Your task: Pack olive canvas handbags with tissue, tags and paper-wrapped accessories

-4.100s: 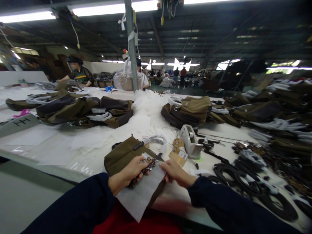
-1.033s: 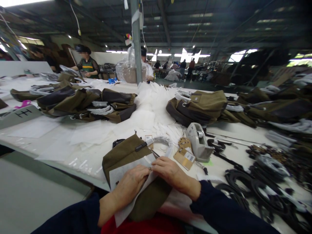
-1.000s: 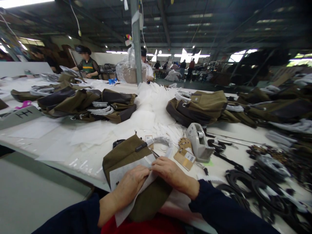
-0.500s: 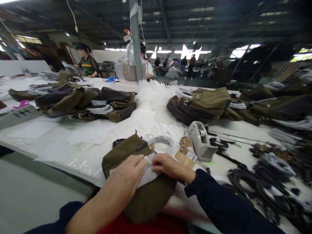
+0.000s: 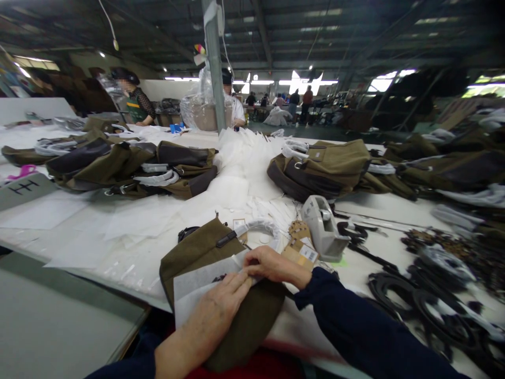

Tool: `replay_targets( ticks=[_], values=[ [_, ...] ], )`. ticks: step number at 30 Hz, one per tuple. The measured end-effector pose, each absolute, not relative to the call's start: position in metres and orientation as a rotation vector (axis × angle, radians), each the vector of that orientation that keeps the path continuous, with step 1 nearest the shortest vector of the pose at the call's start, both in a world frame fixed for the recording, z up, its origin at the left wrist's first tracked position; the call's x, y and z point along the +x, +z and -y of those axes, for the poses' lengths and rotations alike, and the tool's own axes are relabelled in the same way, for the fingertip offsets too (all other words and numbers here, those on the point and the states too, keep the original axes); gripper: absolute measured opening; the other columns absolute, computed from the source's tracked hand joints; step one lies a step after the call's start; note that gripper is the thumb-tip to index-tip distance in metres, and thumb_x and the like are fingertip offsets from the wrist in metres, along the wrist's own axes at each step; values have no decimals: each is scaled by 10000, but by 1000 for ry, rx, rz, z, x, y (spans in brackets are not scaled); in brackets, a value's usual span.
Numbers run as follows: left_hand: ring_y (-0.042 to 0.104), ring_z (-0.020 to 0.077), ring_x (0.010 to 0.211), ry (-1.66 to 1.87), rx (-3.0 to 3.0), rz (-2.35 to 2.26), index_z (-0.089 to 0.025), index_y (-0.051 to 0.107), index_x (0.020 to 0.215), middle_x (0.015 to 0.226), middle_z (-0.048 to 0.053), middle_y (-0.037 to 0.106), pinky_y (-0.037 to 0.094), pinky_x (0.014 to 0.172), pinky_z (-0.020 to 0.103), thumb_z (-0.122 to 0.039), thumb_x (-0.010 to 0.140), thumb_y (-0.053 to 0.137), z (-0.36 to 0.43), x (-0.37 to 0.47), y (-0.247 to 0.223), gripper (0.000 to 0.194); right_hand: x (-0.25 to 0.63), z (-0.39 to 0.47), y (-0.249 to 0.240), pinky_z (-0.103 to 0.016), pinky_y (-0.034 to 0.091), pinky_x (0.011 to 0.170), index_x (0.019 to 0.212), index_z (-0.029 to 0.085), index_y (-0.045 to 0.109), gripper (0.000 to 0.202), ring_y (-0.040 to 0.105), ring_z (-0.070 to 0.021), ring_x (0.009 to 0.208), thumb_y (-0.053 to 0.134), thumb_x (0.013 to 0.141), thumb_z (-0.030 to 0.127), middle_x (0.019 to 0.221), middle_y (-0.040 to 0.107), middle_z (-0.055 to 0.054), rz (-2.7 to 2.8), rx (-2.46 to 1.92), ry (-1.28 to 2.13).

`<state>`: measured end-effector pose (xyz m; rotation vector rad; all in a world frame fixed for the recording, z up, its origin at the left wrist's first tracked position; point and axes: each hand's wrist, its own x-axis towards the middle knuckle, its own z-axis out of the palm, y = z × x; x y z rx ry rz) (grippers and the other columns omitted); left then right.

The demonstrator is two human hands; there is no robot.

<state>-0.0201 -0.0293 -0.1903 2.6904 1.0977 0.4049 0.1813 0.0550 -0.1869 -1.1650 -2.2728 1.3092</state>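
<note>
An olive fabric bag (image 5: 201,242) with a dark leather tab lies tilted at the table's near edge. A white paper sheet (image 5: 193,281) is across its front, with a small dark patch partly visible between its layers. Over the paper, my left hand (image 5: 216,305) has its fingers stretched out, their tips meeting my right hand. My right hand (image 5: 266,265) is closed in a pinch at the paper's upper right edge. Behind it curves the bag's handle (image 5: 262,227), wrapped in white film.
A grey tape dispenser (image 5: 323,229) stands to the right, beside brown cardboard tags (image 5: 302,250). Black straps (image 5: 398,295) cover the right side. More olive bags (image 5: 327,166) and a stack of white sheets (image 5: 242,163) lie behind. A co-worker (image 5: 136,100) is across the table.
My left hand has slid right and slightly down across the paper, uncovering more of the sheet's left part. My right hand stays at the paper's edge. The view has shifted slightly.
</note>
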Motion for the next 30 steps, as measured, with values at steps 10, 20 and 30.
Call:
replay_targets(
  ticks=[10, 20, 30],
  values=[
    [520, 230, 1237, 494, 2650, -1170, -208, 469, 1364, 1378, 74, 540, 446, 1084, 408, -99, 935, 465, 27, -15, -194, 443, 178, -70, -185, -211, 272, 523, 671, 152, 579, 143, 376, -76, 557, 656, 781, 202, 567, 446, 73, 2374, -1147, 1361],
    [480, 234, 1303, 436, 2775, -1105, -208, 392, 1437, 1455, 80, 486, 422, 1111, 420, -125, 966, 429, 29, -26, -204, 480, 182, -68, -189, -194, 318, 515, 738, 158, 593, 93, 409, -83, 566, 606, 791, 234, 605, 468, 64, 2272, -1070, 1572],
    [501, 230, 1251, 438, 2651, -1095, -197, 474, 1366, 1385, 74, 539, 441, 1087, 412, -135, 964, 413, 22, -22, -194, 411, 182, -67, -190, -207, 318, 540, 765, 154, 628, 88, 449, -93, 595, 668, 794, 227, 629, 513, 53, 2354, -1182, 1309]
  ],
)
